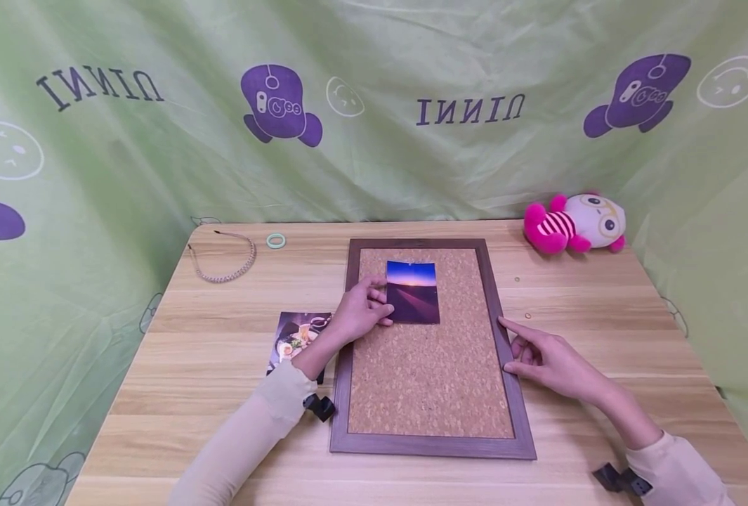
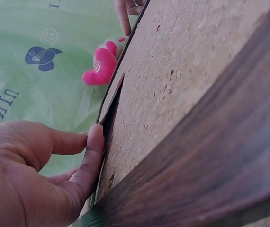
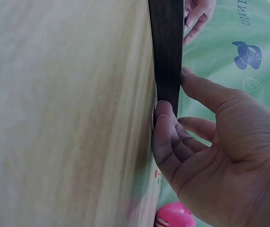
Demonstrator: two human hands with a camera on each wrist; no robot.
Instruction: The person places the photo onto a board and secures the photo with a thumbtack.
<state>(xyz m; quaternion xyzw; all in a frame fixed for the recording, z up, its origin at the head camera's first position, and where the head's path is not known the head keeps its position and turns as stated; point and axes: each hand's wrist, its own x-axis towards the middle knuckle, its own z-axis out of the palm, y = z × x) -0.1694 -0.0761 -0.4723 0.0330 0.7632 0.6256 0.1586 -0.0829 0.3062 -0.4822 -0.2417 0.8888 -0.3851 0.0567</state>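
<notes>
A framed cork board (image 1: 424,393) lies on the table, its dark brown wooden border around bare cork. On its upper part is a photo (image 1: 413,295) of a sunset sky over dark ground. My left hand (image 1: 364,309) pinches the photo's left edge between thumb and fingers. In the left wrist view the photo (image 2: 111,101) shows edge-on, tilted slightly off the cork. My right hand (image 1: 547,358) grips the frame's right edge. The right wrist view shows fingertips (image 3: 163,120) against the dark frame side (image 3: 167,56). A food photo (image 1: 294,341) lies left of the board, partly covered by my left forearm.
A beaded headband (image 1: 225,278) and a mint green ring (image 1: 276,241) lie at the back left. At the back right corner rests a pink plush toy (image 1: 572,225). Two tiny rings lie right of the board, one of them a gold-coloured ring (image 1: 528,316). Green printed curtains (image 1: 374,176) surround the table.
</notes>
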